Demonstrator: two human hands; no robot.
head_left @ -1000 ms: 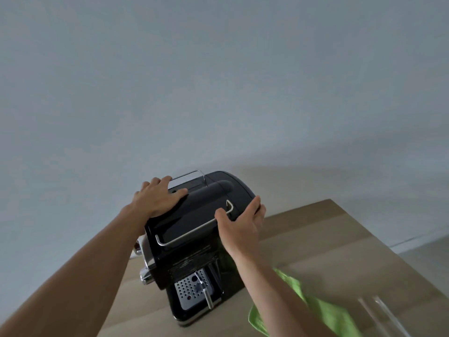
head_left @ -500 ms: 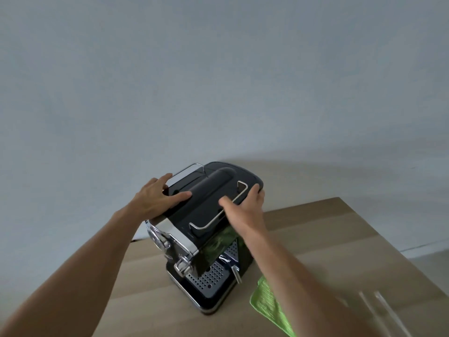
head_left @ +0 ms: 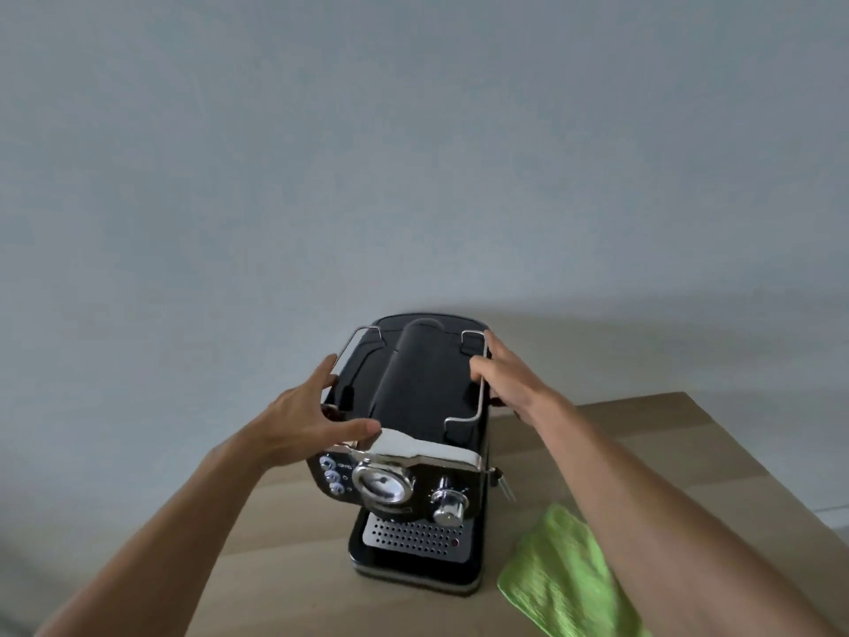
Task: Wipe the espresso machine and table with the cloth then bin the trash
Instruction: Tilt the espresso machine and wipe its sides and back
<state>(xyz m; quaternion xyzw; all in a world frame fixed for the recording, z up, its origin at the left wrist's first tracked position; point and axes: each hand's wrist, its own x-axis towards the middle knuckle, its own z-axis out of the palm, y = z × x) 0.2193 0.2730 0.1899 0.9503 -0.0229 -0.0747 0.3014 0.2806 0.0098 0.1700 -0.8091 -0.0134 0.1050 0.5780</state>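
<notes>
The black, chrome-fronted espresso machine (head_left: 413,383) stands on the pale wooden desk (head_left: 275,544). The left hand (head_left: 303,416) lies spread against its left side and the right hand (head_left: 505,379) grips its right rail. The crumpled lime-green cloth (head_left: 560,577) lies just right of its base. The person is probably positioning the machine; next, pick up the cloth and wipe.

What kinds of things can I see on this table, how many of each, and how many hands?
coffee machine: 1
green cloth: 1
hands on the machine: 2, the left hand and the right hand
Total: 4
</notes>
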